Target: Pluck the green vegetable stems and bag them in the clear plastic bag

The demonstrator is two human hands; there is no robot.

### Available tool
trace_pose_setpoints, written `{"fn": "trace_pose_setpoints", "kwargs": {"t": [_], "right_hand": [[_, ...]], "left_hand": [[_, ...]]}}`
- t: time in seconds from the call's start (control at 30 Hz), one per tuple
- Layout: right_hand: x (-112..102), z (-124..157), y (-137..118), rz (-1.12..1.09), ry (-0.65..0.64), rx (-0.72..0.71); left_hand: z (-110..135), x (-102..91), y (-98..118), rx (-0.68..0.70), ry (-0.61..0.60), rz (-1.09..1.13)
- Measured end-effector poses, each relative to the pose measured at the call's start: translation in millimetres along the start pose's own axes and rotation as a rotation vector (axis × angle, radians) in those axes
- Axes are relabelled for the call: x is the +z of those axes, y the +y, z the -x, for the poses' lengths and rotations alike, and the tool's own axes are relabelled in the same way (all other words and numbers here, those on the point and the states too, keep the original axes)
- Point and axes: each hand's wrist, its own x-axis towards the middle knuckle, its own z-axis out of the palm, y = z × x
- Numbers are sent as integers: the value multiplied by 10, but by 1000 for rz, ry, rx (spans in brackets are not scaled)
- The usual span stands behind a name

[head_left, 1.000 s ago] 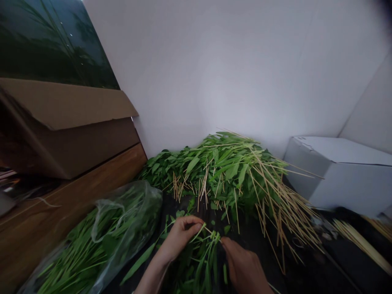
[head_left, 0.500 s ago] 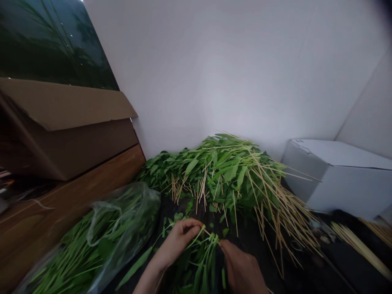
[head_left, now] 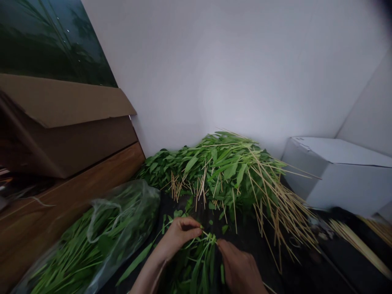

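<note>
My left hand [head_left: 177, 237] pinches the ends of a small bunch of green leafy stems [head_left: 199, 261] that lies in front of me on a dark surface. My right hand [head_left: 240, 269] is closed with its fingertips on the same stem ends from the right side. Just beyond both hands rises a big pile of leafy greens on thin bamboo skewers [head_left: 226, 171], the skewer ends pointing toward me and to the right.
A clear plastic bag of green stems [head_left: 92, 241] lies at the left. Behind it is a wooden ledge [head_left: 76, 192] with a brown cardboard box [head_left: 67, 122]. A white box [head_left: 339, 171] stands at the right, with loose skewers [head_left: 358, 241] near it.
Both hands stay on the bunch's stem ends; the left fingers have closed down a little more. The view has shifted slightly.
</note>
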Motion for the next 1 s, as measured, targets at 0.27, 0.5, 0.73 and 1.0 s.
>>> {"fn": "trace_pose_setpoints", "kwargs": {"t": [0.27, 0.5, 0.73, 1.0], "right_hand": [[-36, -21, -39, 32, 66, -62], [-65, -33, -60, 17, 74, -49], [-114, -66, -40, -8, 110, -51], [-170, -92, 121, -151, 163, 43]], "left_hand": [[25, 17, 33, -65, -29, 50], [30, 83, -83, -4, -139, 62], [89, 134, -8, 82, -227, -74], [80, -116, 185, 136, 213, 224]]}}
